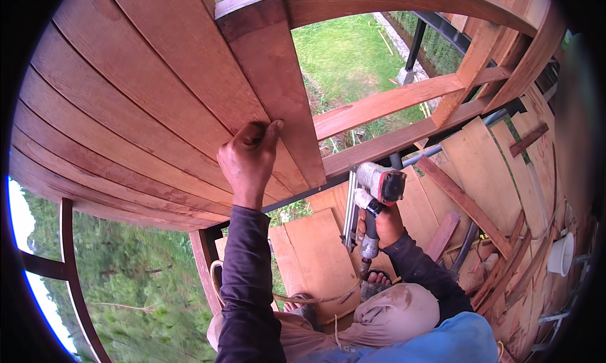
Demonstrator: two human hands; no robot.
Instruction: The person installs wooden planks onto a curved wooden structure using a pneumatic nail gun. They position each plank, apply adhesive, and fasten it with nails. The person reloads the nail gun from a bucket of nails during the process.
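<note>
My left hand point(249, 158) is closed and pressed against the wooden wall, its thumb on the wide end board point(268, 60). Its curled fingers rest over the seam beside the neighbouring plank point(208, 66); whether anything is inside them is hidden. In my right hand point(388, 224) is an air nail gun point(382, 183) with a silver and red head and a long narrow magazine. It hangs lower and to the right, apart from the boards. An air hose point(325, 298) runs from its handle end past my feet.
Beyond the end board is an open wooden frame point(391, 104) with grass behind it. Plywood sheets point(315, 256) cover the floor around my feet. Loose timber strips point(464, 202) lie to the right, near a white bucket point(560, 254). Dark railing point(69, 262) stands at lower left.
</note>
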